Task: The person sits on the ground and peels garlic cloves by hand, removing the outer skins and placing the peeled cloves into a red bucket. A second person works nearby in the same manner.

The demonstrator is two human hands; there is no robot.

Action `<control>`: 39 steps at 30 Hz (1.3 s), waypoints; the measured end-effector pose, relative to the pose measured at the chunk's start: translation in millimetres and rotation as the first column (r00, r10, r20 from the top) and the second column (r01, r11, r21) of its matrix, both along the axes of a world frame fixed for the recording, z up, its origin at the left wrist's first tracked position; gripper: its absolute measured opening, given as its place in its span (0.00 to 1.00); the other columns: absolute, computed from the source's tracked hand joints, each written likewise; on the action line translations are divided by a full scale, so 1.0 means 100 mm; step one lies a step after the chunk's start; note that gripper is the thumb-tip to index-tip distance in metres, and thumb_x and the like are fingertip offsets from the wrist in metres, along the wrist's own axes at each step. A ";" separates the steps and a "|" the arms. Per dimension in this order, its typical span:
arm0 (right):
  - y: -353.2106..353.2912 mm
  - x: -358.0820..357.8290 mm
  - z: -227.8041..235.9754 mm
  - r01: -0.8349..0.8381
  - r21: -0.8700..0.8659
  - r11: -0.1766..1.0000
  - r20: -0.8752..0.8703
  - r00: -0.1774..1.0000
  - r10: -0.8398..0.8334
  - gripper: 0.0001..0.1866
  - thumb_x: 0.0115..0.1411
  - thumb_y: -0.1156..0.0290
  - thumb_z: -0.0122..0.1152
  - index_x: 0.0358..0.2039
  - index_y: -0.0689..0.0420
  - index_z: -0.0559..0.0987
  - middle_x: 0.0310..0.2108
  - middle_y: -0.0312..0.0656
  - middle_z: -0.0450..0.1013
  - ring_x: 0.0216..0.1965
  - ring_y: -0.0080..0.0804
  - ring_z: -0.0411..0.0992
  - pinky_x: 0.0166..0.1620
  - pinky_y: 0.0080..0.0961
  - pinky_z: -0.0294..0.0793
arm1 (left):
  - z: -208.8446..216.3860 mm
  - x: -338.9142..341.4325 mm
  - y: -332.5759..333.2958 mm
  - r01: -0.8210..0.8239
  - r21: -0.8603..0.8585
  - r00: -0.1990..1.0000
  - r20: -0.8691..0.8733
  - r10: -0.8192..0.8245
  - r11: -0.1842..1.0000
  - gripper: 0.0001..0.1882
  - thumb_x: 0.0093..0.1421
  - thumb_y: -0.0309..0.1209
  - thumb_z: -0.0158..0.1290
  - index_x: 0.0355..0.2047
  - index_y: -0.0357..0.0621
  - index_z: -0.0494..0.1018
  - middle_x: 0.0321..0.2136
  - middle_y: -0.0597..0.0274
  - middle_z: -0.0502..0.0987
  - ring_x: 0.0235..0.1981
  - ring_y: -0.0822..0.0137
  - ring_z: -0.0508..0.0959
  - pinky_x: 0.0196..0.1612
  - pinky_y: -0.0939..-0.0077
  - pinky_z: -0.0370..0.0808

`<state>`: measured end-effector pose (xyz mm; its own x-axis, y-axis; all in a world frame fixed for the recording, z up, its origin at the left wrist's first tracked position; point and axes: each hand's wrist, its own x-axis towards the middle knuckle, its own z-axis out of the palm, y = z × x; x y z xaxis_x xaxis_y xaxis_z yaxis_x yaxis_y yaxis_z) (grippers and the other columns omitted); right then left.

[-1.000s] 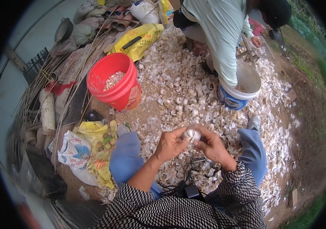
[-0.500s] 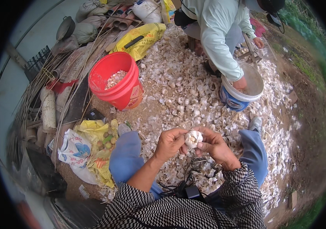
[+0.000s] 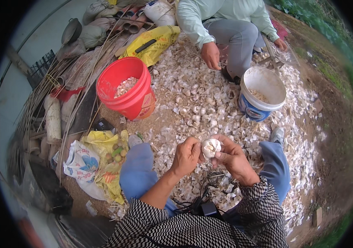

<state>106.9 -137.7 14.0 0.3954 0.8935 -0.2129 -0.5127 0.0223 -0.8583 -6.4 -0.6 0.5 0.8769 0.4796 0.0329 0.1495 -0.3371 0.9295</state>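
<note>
Clock centred on the bulb; 12 is straight ahead of the wearer.

Garlic bulb (image 3: 211,147): white, held up between the two hands, above the husk litter and between the wearer's knees. A broken or peeled patch faces up.

Right hand (image 3: 233,160), at 4 o'clock: clamped on the bulb, thumb on the near side, fingers round the far side.

Left hand (image 3: 186,156), between 8 and 9: fingers curled together, tips just beside the bulb. Cannot tell whether they pinch it or only touch.

Red bucket (image 3: 133,106) at 10 o'clock, pale cloves inside. White-and-blue bucket (image 3: 256,109) between 1 and 2, also with pale pieces. Loose bulbs (image 3: 202,111) scattered at 12 among husks (image 3: 296,165).

Co-worker in pale green sleeves: one hand (image 3: 211,56) hangs above the husks at 12, the other (image 3: 281,44) near 1.

Yellow sack (image 3: 164,38) at 11, black-handled object on it. Yellow bag (image 3: 109,182) at 9, roundish fruit on top. Black device (image 3: 208,208) with cord at 6.
</note>
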 end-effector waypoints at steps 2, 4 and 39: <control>0.00 -0.01 0.08 -0.019 0.082 0.996 -0.126 0.992 0.029 0.22 0.54 0.81 0.52 0.51 0.58 0.64 0.33 0.38 0.71 0.27 0.22 0.69 0.29 0.18 0.73 | -0.13 0.01 0.08 0.064 0.325 0.992 -0.121 -0.025 0.943 0.06 0.56 0.27 0.46 0.28 0.35 0.65 0.21 0.47 0.73 0.22 0.51 0.75 0.25 0.64 0.71; 0.00 0.00 0.12 -0.022 0.064 0.998 -0.047 0.999 0.026 0.22 0.55 0.81 0.52 0.51 0.58 0.64 0.33 0.38 0.71 0.27 0.21 0.69 0.30 0.17 0.73 | -0.23 0.04 0.09 0.145 0.268 0.972 -0.220 -0.086 0.953 0.12 0.54 0.25 0.48 0.38 0.32 0.67 0.23 0.48 0.74 0.24 0.60 0.76 0.28 0.67 0.73; 0.11 -0.31 -0.31 0.306 -0.040 0.951 0.982 0.189 -0.019 0.21 0.50 0.70 0.55 0.46 0.56 0.66 0.30 0.50 0.68 0.23 0.50 0.70 0.26 0.39 0.70 | -0.21 0.03 -0.17 0.003 -0.782 0.990 0.092 0.111 0.623 0.11 0.55 0.24 0.43 0.40 0.35 0.66 0.23 0.63 0.72 0.16 0.77 0.71 0.15 0.85 0.69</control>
<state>75.8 -126.3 -17.0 0.5470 0.7766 0.3126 0.7108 -0.2336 -0.6635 -3.0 -17.4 -20.4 0.8645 0.4212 -0.2742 0.0132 0.5264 0.8502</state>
